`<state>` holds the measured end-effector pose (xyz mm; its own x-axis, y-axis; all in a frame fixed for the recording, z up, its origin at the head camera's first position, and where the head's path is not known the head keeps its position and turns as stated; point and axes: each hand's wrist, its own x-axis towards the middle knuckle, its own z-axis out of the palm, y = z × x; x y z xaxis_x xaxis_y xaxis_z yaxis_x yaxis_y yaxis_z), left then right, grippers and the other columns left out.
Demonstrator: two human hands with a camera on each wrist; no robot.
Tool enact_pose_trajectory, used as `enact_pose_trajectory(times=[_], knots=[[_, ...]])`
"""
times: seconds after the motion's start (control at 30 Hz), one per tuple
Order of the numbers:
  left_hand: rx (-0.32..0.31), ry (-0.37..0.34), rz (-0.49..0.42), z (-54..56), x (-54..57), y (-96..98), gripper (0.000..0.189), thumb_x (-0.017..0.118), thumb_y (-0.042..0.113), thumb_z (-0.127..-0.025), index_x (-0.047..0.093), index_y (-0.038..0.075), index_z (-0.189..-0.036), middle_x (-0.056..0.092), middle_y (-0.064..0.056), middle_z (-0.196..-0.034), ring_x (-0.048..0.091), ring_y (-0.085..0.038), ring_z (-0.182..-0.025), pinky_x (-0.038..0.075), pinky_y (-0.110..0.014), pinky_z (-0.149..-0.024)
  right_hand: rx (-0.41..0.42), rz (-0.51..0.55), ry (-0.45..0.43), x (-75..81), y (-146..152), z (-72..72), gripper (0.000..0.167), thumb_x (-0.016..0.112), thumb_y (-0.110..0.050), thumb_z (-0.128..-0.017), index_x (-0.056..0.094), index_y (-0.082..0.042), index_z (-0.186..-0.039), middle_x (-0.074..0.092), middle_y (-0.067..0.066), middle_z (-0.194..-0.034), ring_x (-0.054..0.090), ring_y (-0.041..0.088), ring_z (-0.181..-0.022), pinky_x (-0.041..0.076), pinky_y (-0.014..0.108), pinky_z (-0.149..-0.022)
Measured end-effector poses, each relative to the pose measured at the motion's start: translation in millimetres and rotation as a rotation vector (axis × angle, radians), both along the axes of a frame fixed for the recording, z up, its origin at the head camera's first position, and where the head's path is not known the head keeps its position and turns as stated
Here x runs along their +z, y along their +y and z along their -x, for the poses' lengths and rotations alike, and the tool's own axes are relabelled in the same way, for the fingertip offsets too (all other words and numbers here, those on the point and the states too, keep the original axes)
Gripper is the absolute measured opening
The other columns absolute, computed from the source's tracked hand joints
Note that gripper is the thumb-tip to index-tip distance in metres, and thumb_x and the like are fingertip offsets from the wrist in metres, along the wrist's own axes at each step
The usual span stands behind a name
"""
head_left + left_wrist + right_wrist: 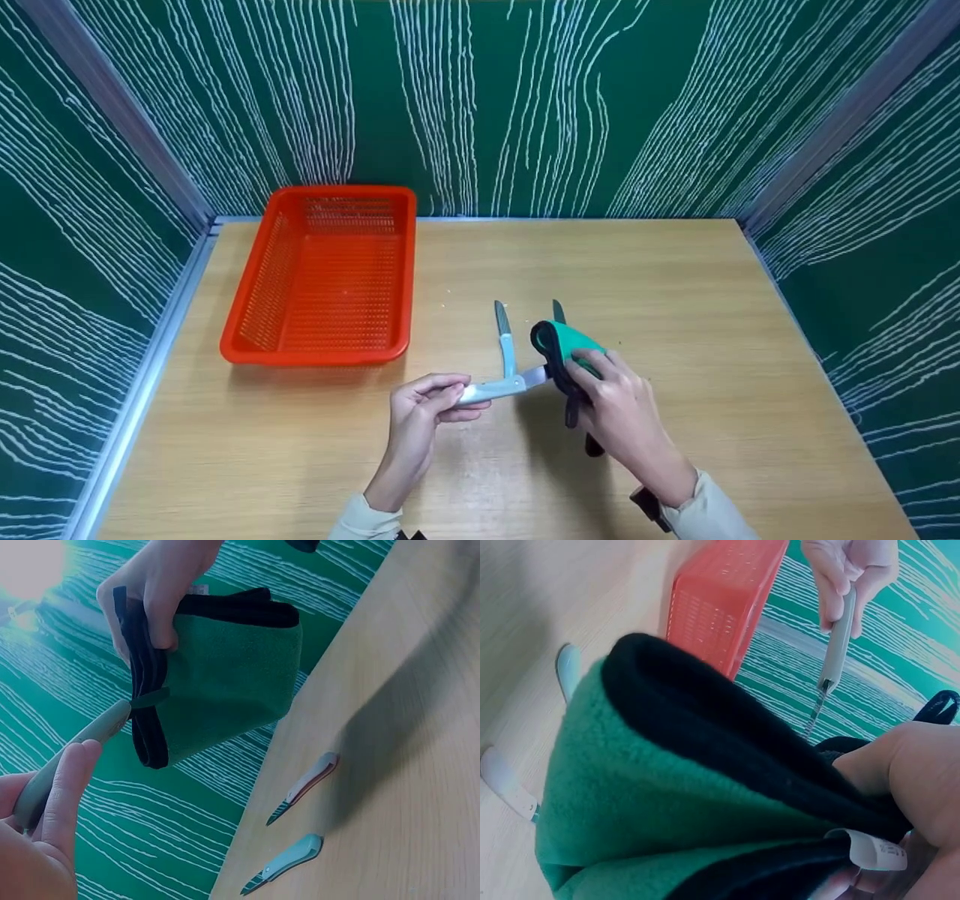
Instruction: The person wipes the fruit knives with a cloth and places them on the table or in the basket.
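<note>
My left hand (420, 420) grips the pale blue-grey handle of a folding knife (491, 390), its blade extended toward the right. My right hand (619, 397) holds a green cloth (652, 780) with black edging, folded over in thick layers. In the left wrist view the blade (150, 699) overlaps the cloth's black edge. A white label (877, 851) sticks out of the cloth beside my right fingers. Below, a light blue knife (292, 859) and a paler-handled knife (309, 780) lie unfolded on the table; the cloth partly hides one from the head view.
An orange-red plastic basket (411, 300) with mesh sides stands at the back left of the wooden table (660, 285). Green walls (495, 97) with white wavy lines enclose the table at the back and both sides. Small crumbs lie near the knives.
</note>
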<state>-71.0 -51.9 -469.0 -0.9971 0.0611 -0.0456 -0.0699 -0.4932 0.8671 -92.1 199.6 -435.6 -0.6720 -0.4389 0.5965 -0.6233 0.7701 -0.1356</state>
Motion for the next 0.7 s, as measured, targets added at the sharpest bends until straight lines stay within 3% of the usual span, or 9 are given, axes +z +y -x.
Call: enact_pose_trajectory(times=[0.33, 0.5, 0.7], knots=[[-0.017, 0.027, 0.012, -0.5, -1.5, -1.0, 0.025, 0.061, -0.001, -0.088, 0.059, -0.021, -0.103, 0.064, -0.030, -0.093, 0.067, -0.044, -0.080, 0.058, -0.045, -0.069, -0.059, 0.077, -0.052, -2.4, 14.2, 5.2, 0.029, 0.084, -0.003, -0.066, 0.073, 0.004, -0.093, 0.066, 0.020, -0.093, 0.063, 0.033, -0.076, 0.058, 0.044, -0.061], [-0.020, 0.073, 0.000, 1.0, -1.1, -1.6, 0.023, 0.060, 0.003, -0.090, 0.060, -0.018, -0.101, 0.064, -0.028, -0.093, 0.067, -0.042, -0.081, 0.058, -0.047, -0.069, -0.133, 0.124, -0.093, -6.5, 24.7, 5.0, 0.027, 0.074, 0.011, -0.060, 0.073, 0.004, -0.087, 0.066, 0.018, -0.089, 0.064, 0.035, -0.074, 0.057, 0.047, -0.061], [-0.021, 0.124, -0.029, 1.5, -1.1, -2.6, 0.028, 0.060, 0.004, -0.091, 0.057, -0.020, -0.104, 0.064, -0.029, -0.098, 0.069, -0.036, -0.077, 0.059, -0.044, -0.063, -0.150, 0.163, -0.114, -13.1, 30.1, 1.9, 0.028, 0.064, 0.015, -0.059, 0.072, 0.003, -0.083, 0.066, 0.013, -0.084, 0.063, 0.029, -0.067, 0.055, 0.041, -0.054]])
